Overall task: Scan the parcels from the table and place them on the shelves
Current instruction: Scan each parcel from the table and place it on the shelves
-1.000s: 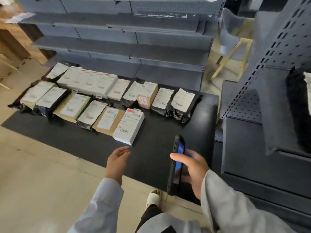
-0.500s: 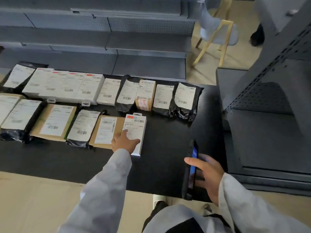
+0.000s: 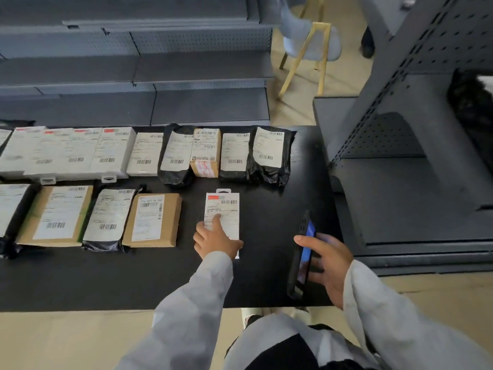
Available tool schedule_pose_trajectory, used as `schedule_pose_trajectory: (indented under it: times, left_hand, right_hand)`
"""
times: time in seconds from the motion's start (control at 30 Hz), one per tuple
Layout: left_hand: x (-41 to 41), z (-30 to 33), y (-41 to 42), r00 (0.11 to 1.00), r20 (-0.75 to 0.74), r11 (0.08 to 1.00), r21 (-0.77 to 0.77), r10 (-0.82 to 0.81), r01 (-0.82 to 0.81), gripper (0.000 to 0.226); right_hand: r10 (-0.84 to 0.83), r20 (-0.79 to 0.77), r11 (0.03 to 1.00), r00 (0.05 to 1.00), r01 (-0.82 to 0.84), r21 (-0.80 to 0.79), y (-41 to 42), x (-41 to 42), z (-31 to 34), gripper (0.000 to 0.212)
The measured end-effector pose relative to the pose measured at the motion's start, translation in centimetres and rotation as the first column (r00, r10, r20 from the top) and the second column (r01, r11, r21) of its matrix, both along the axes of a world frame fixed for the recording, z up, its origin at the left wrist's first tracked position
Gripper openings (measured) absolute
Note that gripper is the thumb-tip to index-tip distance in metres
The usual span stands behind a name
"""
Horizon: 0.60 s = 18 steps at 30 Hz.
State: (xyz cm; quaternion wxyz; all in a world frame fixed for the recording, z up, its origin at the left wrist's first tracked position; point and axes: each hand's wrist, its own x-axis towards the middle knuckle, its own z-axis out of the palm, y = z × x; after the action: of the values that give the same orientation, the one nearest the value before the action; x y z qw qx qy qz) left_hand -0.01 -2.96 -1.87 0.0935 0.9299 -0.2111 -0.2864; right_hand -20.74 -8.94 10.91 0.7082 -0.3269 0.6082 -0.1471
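Two rows of labelled parcels lie on the black table point(image 3: 266, 284). A small white box point(image 3: 223, 209) with a barcode label lies apart from the front row, to the right of a brown cardboard parcel point(image 3: 153, 218). My left hand point(image 3: 216, 241) grips the box's near end, index finger stretched over the label, the other fingers at its left edge and the thumb at its right. My right hand point(image 3: 326, 263) holds a black phone scanner point(image 3: 302, 252) upright on its edge over the table's right front, its blue screen lit.
Grey shelves point(image 3: 208, 105) run behind the table. A second grey shelf unit point(image 3: 400, 182) stands close on the right, with something black point(image 3: 469, 102) on it. A chair with yellow legs point(image 3: 306, 49) stands between them. The back row holds black bags point(image 3: 269, 156) and white boxes point(image 3: 112, 150).
My left hand reached from the table's front edge onto the white box and moved it right, away from the brown parcel. The view dropped closer to the table.
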Motion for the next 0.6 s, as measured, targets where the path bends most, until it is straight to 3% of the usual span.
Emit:
schedule_pose_trajectory:
  times: [0.17,0.33,0.47,0.6]
  left_hand:
    - [-4.9,0.0,0.1,0.983,-0.129,0.991,-0.028,-0.131,0.128,0.088]
    - [-7.5,1.2,1.5,0.97,-0.184,0.987,-0.056,-0.159,0.151,0.083]
    - [-7.2,2.1,3.1,0.955,-0.283,0.994,-0.09,-0.092,0.069,0.071]
    - [-6.2,2.5,6.1,0.93,-0.365,0.986,-0.133,0.045,-0.1,0.041]
  right_hand:
    - [-0.025,0.013,1.0,1.0,0.025,0.013,-1.1,-0.7,0.1,0.046]
    - [-0.007,0.097,0.998,0.995,0.001,0.065,-2.0,-3.0,0.8,0.04]
    - [-0.012,0.123,0.985,0.992,-0.009,0.17,-2.3,-4.8,-0.5,0.034]
    - [0.007,0.096,0.952,0.995,-0.036,0.305,-1.7,-5.7,-3.1,0.047]
